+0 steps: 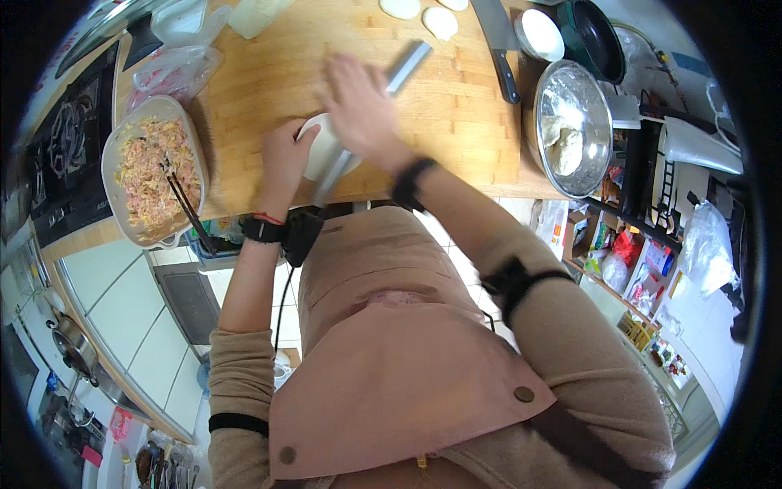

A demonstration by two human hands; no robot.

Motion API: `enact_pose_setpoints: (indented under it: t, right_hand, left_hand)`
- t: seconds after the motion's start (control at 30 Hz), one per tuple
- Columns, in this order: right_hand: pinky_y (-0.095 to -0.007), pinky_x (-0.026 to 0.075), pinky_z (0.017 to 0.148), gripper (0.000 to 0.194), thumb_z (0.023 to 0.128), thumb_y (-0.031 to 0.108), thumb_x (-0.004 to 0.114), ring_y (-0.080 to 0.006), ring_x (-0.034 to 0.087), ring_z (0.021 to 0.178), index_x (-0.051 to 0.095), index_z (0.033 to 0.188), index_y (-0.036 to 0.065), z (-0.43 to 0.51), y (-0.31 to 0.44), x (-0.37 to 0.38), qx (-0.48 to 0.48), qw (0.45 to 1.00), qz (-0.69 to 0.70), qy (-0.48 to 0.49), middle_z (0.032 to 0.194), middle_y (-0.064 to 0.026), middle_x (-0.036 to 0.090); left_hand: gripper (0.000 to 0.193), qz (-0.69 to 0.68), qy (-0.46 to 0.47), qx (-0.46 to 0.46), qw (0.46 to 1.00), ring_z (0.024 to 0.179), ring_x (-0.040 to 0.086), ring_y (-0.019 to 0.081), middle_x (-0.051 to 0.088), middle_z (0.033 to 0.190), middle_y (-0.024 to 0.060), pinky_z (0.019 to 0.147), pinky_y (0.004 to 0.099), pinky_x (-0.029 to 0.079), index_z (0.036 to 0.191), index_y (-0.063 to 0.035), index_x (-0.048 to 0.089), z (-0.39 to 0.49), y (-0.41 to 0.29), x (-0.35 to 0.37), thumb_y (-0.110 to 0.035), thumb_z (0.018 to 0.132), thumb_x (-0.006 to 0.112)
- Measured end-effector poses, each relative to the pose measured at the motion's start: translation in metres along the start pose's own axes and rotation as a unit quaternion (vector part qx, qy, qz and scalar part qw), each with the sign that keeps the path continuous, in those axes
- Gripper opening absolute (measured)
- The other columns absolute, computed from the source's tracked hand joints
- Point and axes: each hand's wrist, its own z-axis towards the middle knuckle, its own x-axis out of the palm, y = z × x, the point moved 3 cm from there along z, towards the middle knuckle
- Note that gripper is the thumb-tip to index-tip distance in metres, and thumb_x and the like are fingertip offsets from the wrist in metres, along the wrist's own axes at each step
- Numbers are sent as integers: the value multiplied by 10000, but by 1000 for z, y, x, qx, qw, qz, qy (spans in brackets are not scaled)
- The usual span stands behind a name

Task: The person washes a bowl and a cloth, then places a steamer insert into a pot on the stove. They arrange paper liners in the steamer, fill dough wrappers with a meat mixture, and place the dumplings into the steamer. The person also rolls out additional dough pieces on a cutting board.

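My left hand (286, 156) grips the left edge of a flat dough round (319, 147), its thumb resting on top. Across the dough's right part runs a slanted metal rolling pin (410, 64), blurred by motion. My right hand (361, 107) lies over the middle of this pin, palm down with fingers stretched out, also blurred. Both dough and pin are at the front of a wooden board (452, 140). Part of the dough is hidden under the pin and my right hand.
More dough rounds (440, 23) lie at the board's far side, beside a cleaver (504, 67). A metal bowl (571, 131) with dough stands right, near a white bowl (539, 35). Left are a tub (112, 177) of minced filling with chopsticks (183, 198), plastic bags (177, 73) and a cooktop (73, 140).
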Motion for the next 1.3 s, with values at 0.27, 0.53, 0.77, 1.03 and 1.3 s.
enact_pose_setpoints:
  t: [0.27, 0.53, 0.77, 1.03, 1.3]
  right_hand:
    - [-449, 128, 1189, 576, 990, 319, 344, -262, 233, 1447, 316, 1452, -24, 1, 2, 4, -5, 999, -34, 4, 1536, -173, 289]
    - [-463, 120, 1195, 553, 968, 209, 409, -270, 209, 1453, 300, 1459, -19, -56, -16, -24, 56, 978, -145, 141, 1541, -169, 274]
    - [-443, 140, 1189, 574, 983, 306, 361, -276, 229, 1444, 314, 1435, -44, 24, 11, 35, 9, 1000, -28, -2, 1515, -183, 312]
    - [-461, 162, 1180, 583, 968, 322, 446, -281, 274, 1426, 334, 1440, -2, -67, -4, -47, 11, 994, -95, 50, 1497, -171, 342]
    - [-442, 154, 1178, 595, 992, 382, 324, -273, 260, 1429, 328, 1441, -7, 37, 16, 47, -30, 997, -42, -59, 1513, -163, 332]
  left_hand:
    - [267, 33, 37, 36, 998, 732, 670, 201, 704, 821, 145, 698, 323, 506, 982, 0, 700, -3, 1, 3, -236, 862, 671]
    - [276, -17, 17, -10, 1000, 815, 661, 307, 683, 892, 198, 721, 381, 507, 1016, -3, 674, 0, 11, -2, -235, 872, 631]
    - [296, 86, 22, -32, 996, 813, 675, 290, 693, 904, 180, 720, 374, 509, 1004, -3, 676, 2, 10, -5, -266, 871, 648]
    - [312, -2, -18, 21, 1000, 817, 668, 339, 678, 908, 212, 717, 383, 515, 1001, -15, 682, 1, 9, -11, -281, 842, 656]
    - [261, 124, 31, 27, 991, 775, 657, 363, 682, 836, 184, 683, 411, 510, 939, -72, 725, -2, 3, -13, -303, 829, 673]
